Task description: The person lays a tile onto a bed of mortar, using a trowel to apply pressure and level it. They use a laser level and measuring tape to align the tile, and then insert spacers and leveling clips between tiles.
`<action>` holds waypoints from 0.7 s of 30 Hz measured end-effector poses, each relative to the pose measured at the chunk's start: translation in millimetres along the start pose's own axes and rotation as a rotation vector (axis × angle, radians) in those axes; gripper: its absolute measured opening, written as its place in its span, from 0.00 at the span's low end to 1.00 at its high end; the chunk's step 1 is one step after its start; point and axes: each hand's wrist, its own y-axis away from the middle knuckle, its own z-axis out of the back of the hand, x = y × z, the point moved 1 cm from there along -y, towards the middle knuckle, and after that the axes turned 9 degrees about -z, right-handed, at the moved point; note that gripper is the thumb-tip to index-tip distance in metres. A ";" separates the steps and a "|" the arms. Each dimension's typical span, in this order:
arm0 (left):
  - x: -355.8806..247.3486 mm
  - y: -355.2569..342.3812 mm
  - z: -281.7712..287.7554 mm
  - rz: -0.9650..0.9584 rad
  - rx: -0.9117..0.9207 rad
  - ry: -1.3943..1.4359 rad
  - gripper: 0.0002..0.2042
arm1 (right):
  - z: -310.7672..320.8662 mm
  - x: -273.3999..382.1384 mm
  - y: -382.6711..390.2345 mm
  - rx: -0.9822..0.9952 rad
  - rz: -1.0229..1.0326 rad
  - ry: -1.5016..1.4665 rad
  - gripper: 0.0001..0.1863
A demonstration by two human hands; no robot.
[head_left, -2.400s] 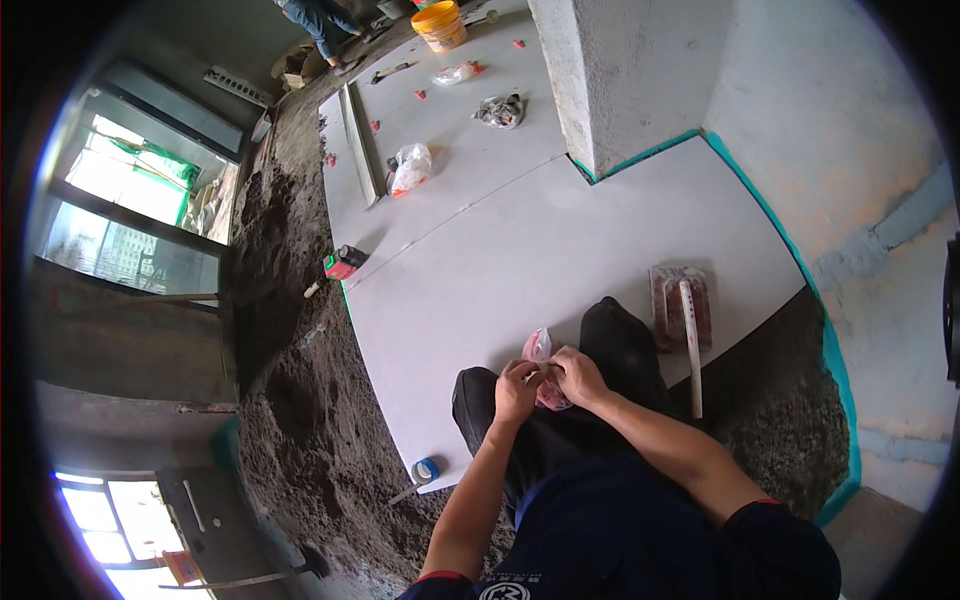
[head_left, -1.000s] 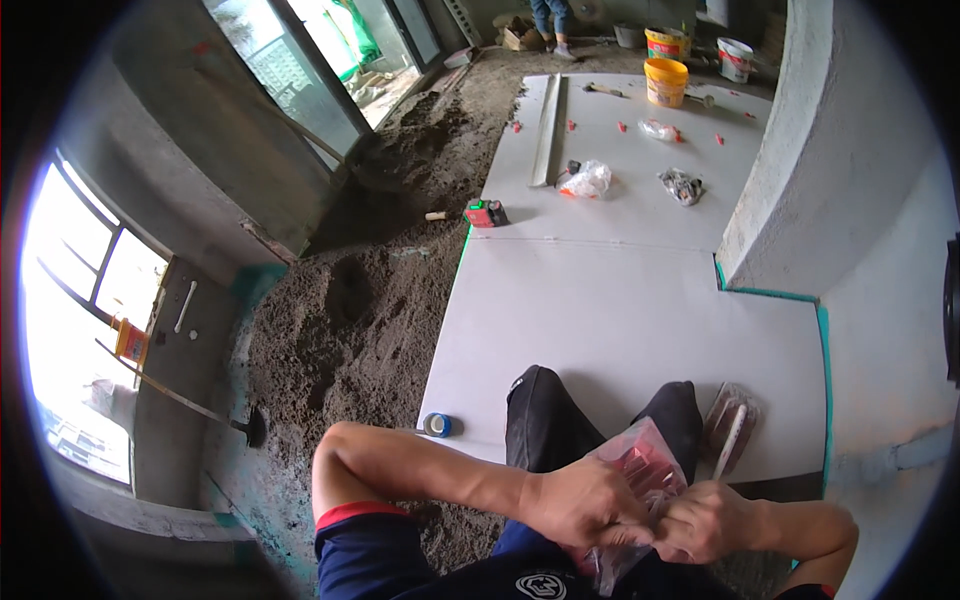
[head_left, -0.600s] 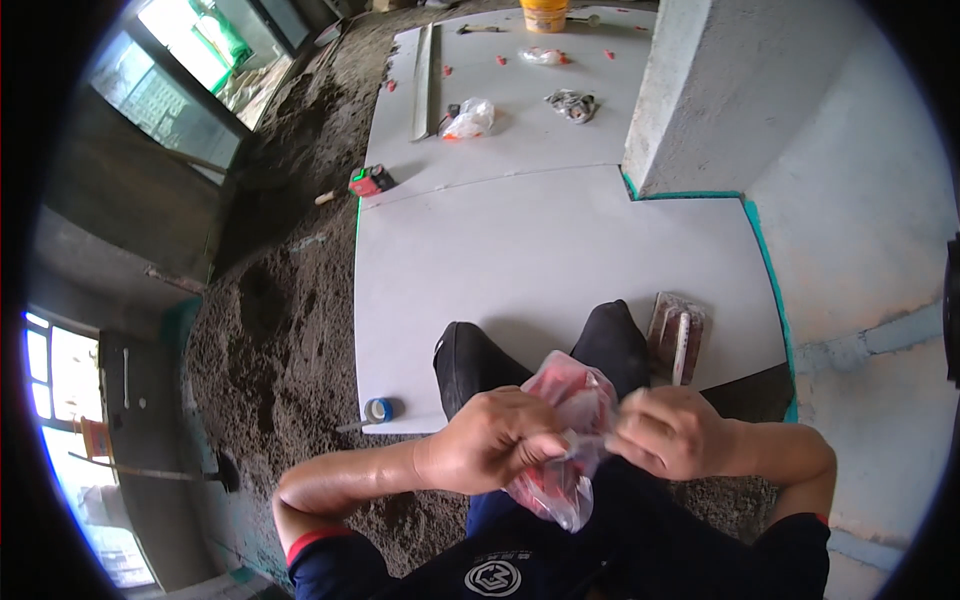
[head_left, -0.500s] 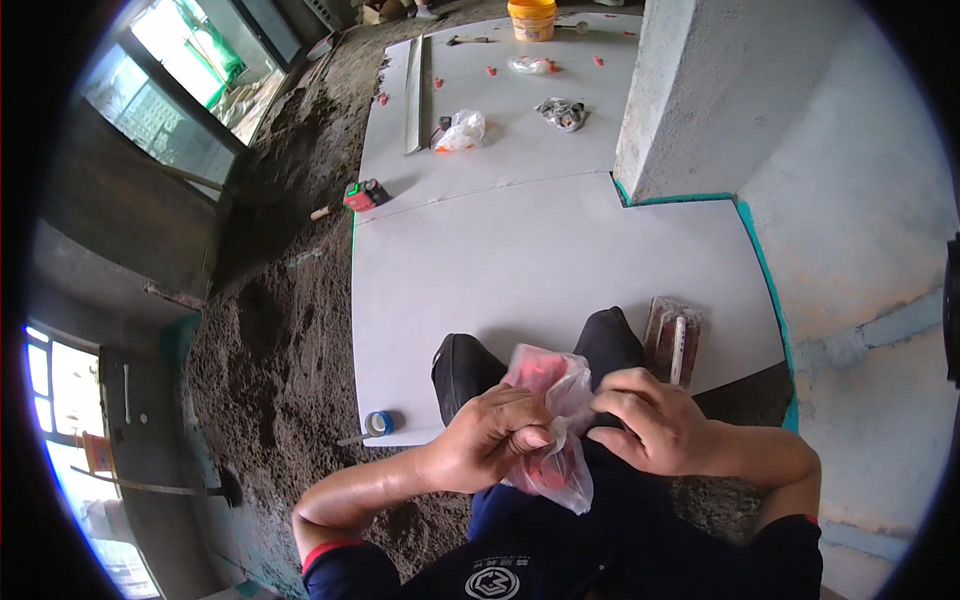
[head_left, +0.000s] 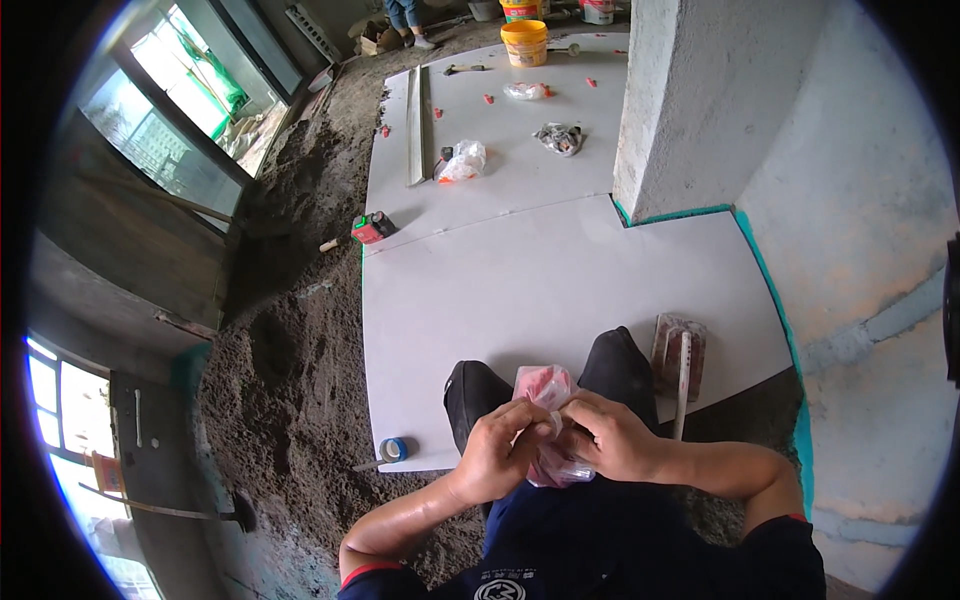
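Note:
In front of my body, between my knees, is a clear plastic bag (head_left: 545, 384) with red pieces inside; their exact kind is blurred by the film. My left hand (head_left: 503, 448) pinches the bag's middle from the left. From the other side my right hand (head_left: 612, 437) grips it too, fingers bent, the fingertips of both hands almost meeting. The bag's lower part (head_left: 558, 468) hangs beneath my hands. By my right knee, a float with a long pale handle (head_left: 680, 362) rests on the large pale tile (head_left: 480, 310).
Wet mortar (head_left: 290, 390) borders the tile on the left. A red laser level (head_left: 374, 228) and a blue tape roll (head_left: 394, 449) sit along that edge. Farther off are plastic bags (head_left: 465, 160), a metal straightedge (head_left: 415, 125), a yellow bucket (head_left: 525, 44) and a person's legs (head_left: 405, 18). A pillar (head_left: 690, 110) stands right.
My right hand has moved in to the left and now grips the bag beside my left hand. The view has tilted up slightly, showing more buckets and the person's legs at the back.

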 end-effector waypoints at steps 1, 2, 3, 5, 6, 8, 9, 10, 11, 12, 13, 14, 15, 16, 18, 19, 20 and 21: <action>-0.3 1.4 -1.6 -0.011 -0.003 -0.016 0.02 | -0.9 -2.2 2.4 0.002 0.002 -0.036 0.08; -0.3 2.8 -3.0 -0.011 -0.005 -0.016 0.02 | -1.2 -4.3 5.0 -0.007 0.011 -0.038 0.08; -0.2 4.3 -5.1 0.041 0.004 -0.035 0.02 | -2.1 -6.0 7.5 0.020 0.015 -0.020 0.07; 0.4 7.1 -10.2 0.161 0.022 -0.073 0.04 | -2.9 -8.3 12.6 0.036 0.032 -0.004 0.05; -0.1 7.7 -12.4 0.123 0.005 -0.077 0.04 | -3.1 -9.0 15.0 0.039 0.040 0.002 0.05; 0.4 8.2 -16.3 0.143 0.015 -0.087 0.03 | -2.9 -9.8 19.4 0.061 -0.001 -0.025 0.05; 0.2 8.7 -17.3 0.130 0.001 -0.087 0.03 | -2.3 -9.3 21.9 0.074 0.002 -0.018 0.05; -0.3 8.5 -18.4 0.117 0.043 -0.079 0.04 | -1.3 -8.0 23.6 0.087 0.030 0.035 0.06; -1.4 8.5 -19.6 0.104 0.088 -0.069 0.05 | 0.0 -5.8 25.7 0.113 0.069 0.110 0.07; -2.7 7.8 -19.9 0.116 0.140 -0.060 0.06 | 1.9 -3.2 27.2 0.139 0.079 0.189 0.08; -5.6 6.6 -20.4 0.056 0.168 -0.002 0.10 | 4.4 0.7 27.8 0.137 0.138 0.181 0.09; -8.7 4.6 -19.4 0.020 0.160 -0.012 0.10 | 7.5 4.7 28.1 0.144 0.146 0.181 0.09; -13.5 2.0 -18.1 -0.126 0.249 -0.049 0.13 | 10.5 10.3 27.7 0.168 0.233 0.183 0.10; -19.1 -0.9 -16.5 -0.273 0.336 -0.086 0.15 | 13.5 16.8 27.7 0.202 0.333 0.190 0.10; -30.3 -7.8 -8.7 -0.286 0.400 -0.026 0.17 | 22.0 28.6 23.5 0.211 0.349 0.237 0.11; -36.9 -11.7 -4.3 -0.316 0.431 -0.008 0.17 | 27.3 35.3 21.6 0.225 0.418 0.232 0.12; -43.5 -15.6 0.4 -0.308 0.486 0.021 0.18 | 32.7 41.7 19.7 0.236 0.473 0.226 0.12; -51.1 -18.1 5.1 -0.346 0.546 0.010 0.19 | 37.5 48.6 19.9 0.265 0.524 0.282 0.11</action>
